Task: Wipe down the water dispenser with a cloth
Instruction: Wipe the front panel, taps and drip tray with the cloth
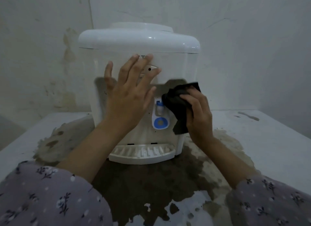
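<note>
- The white water dispenser (pixel 139 44) stands upright on the table (pixel 272 141), set back near the wall (pixel 252 32). Its front and tap recess face the person, so the face to be cleaned is the one within easy reach.
- The black cloth (pixel 176 99) is bunched against the right side of the recess, just beside the blue tap (pixel 159 106) and touching it or nearly so; a loose end hangs down. Wadded like this it makes a firm pad for working into the hollow, I judge.
- The right hand (pixel 200 114) grips the cloth, its fingers (pixel 189 97) curled round the wad. That hand is doing the wiping.
- The left hand (pixel 129 92) lies flat on the upper front panel, its fingers (pixel 141 64) straight and spread, holding nothing. Most likely it braces the body so it does not slide back or rock under the push of the cloth.
- The drip tray (pixel 143 152) juts out at the base, below the tap. Dark specks show around the recess and on the panel beneath it, so the lower front probably needs a pass too.
- A large dark patch (pixel 151 183) spreads over the table in front of the base and round it — whether wet or an old stain I cannot tell. If wet, the dispenser may slip more easily.
- Floral sleeves (pixel 50 192) fill the near corners, both forearms bare and reaching forward.
</note>
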